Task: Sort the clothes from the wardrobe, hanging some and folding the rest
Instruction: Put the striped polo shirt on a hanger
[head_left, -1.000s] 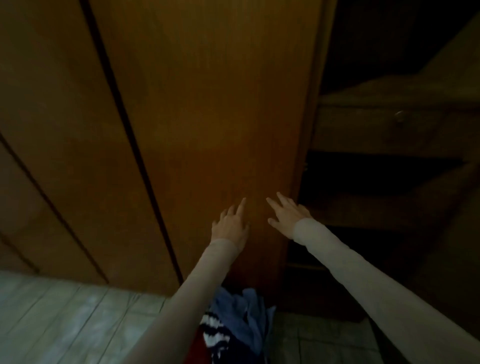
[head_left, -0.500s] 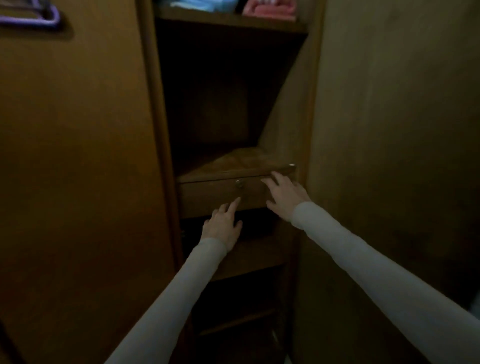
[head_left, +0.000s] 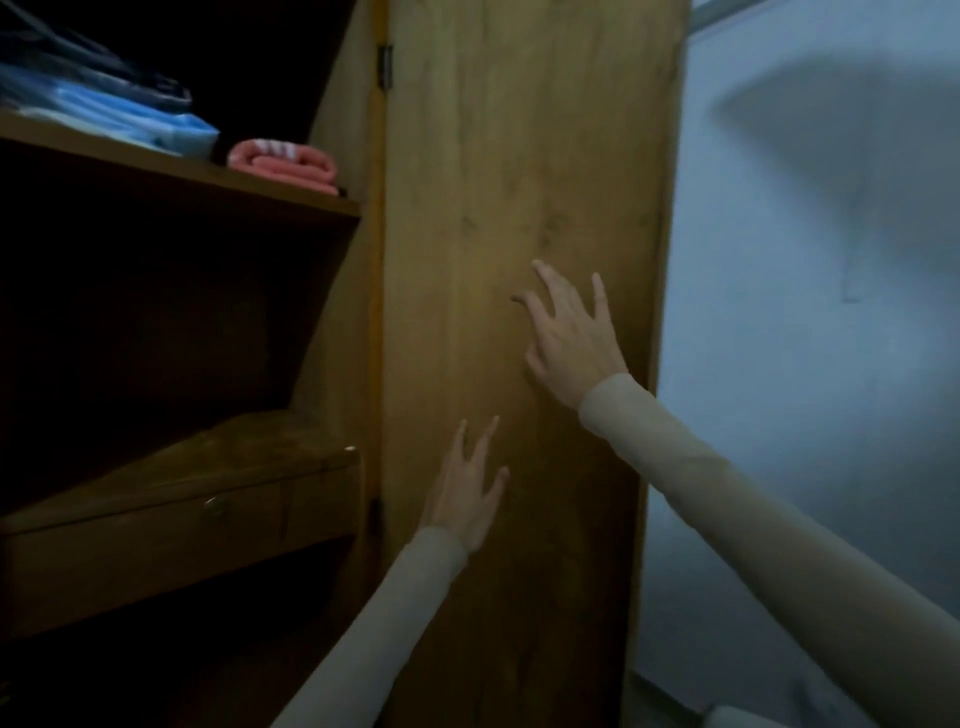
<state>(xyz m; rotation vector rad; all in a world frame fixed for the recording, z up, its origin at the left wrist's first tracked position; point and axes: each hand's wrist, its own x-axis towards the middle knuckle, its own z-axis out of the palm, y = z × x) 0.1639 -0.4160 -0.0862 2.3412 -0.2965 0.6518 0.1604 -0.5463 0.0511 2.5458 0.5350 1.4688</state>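
Clothes: while most of the wardrobe interior lies in shadow, a folded pink towel (head_left: 284, 162) and a stack of folded blue garments (head_left: 111, 111) sit side by side on the upper shelf (head_left: 291, 200), with darker items on top of the blue stack.
Wardrobe: the compartment is open; its door (head_left: 519, 156) is swung out to the right, hinged along the frame.
Drawer: a closed wooden drawer (head_left: 156, 540) with a small round knob (head_left: 214, 504) sits below the dark middle space.
Left hand: the left hand (head_left: 465, 493) is held in front of the door's lower part, fingers straight and spread, holding nothing; whether it touches the wood I cannot tell.
Right hand: the right hand (head_left: 574, 343) is higher on the door, fingers splayed wide and empty, apparently at or just off the surface.
Wall: a pale wall (head_left: 810, 364) stands right of the door.
Progress: judged early; the folded items remain on the shelf, no hanger or hanging garment shows, and neither hand has cloth.
Left to do: probably taking the clothes out, then hanging and folding them.
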